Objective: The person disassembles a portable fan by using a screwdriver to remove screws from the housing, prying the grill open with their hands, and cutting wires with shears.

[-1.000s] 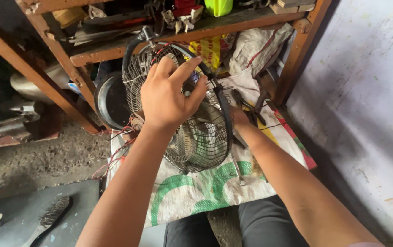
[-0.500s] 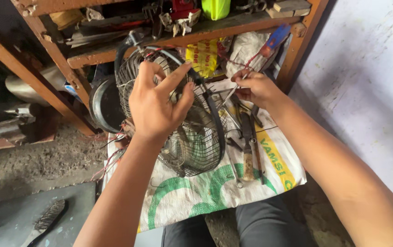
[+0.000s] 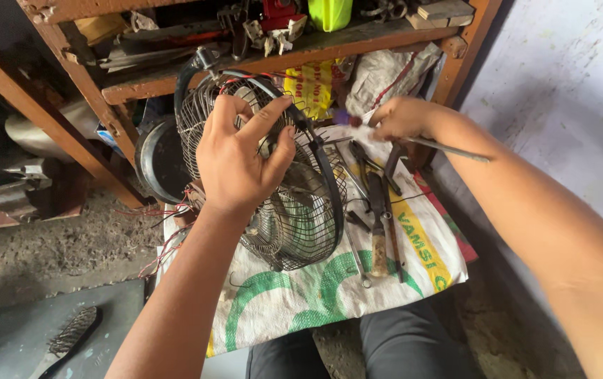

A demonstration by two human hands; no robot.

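A table fan with a round wire cage (image 3: 301, 224) lies tilted on a white woven sack (image 3: 329, 295) spread on the ground. My left hand (image 3: 241, 158) is spread over the top of the cage, fingers gripping the wires. My right hand (image 3: 400, 118) is to the right of the fan, closed on a long thin metal tool (image 3: 449, 149) whose shaft points right. Its handle end near my fingers looks purple and blurred.
Pliers, a wooden-handled tool (image 3: 378, 245) and other hand tools lie on the sack right of the fan. A rusty shelf frame (image 3: 294, 56) with clutter stands behind. A wire brush (image 3: 69, 337) lies at the lower left. A pale wall is on the right.
My right hand came out from behind the fan, reached to the tools on the right and now holds a thin metal tool. My left hand stayed on the cage.
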